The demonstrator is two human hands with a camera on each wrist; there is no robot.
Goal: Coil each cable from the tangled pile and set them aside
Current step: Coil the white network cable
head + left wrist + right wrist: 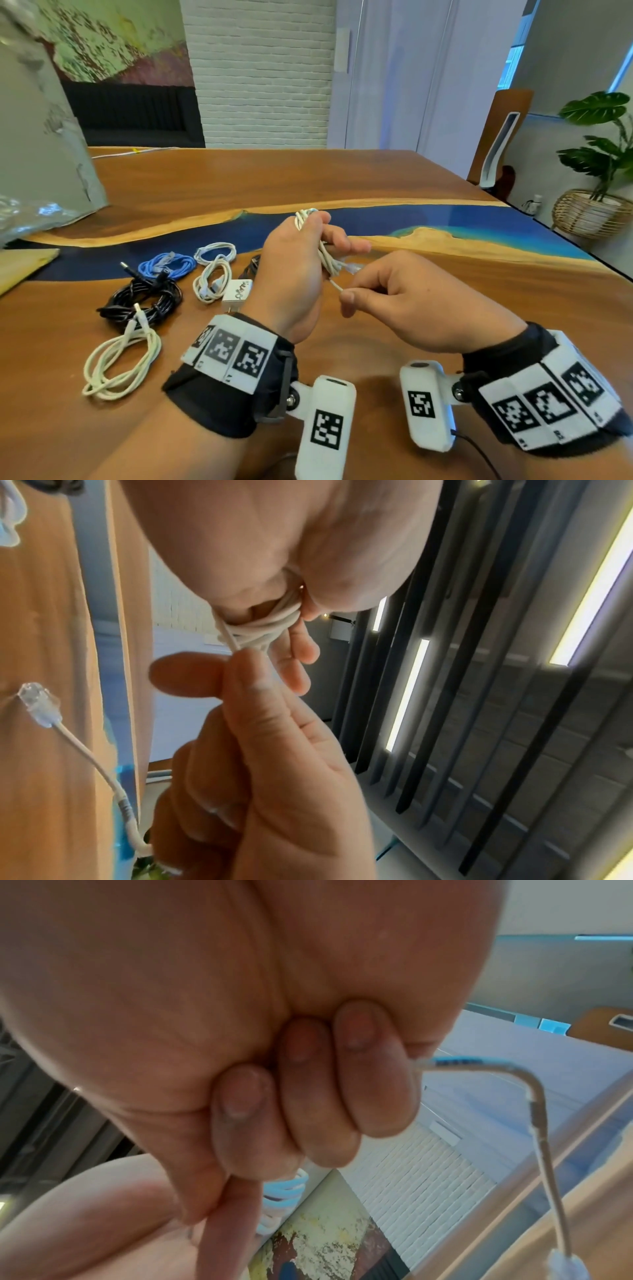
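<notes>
My left hand holds a bundle of white network cable upright above the table, its fingers curled round the loops. My right hand pinches the cable's loose tail just below the bundle, its fingers folded into the palm. The tail runs past the right hand and ends in a clear plug. Coiled cables lie at the left: blue, black, two white ones, and a cream one nearest me.
A white charger block lies beside the white coils. The wooden table has a blue resin band across it. A grey bag stands at the far left, and a chair and a potted plant beyond the right edge.
</notes>
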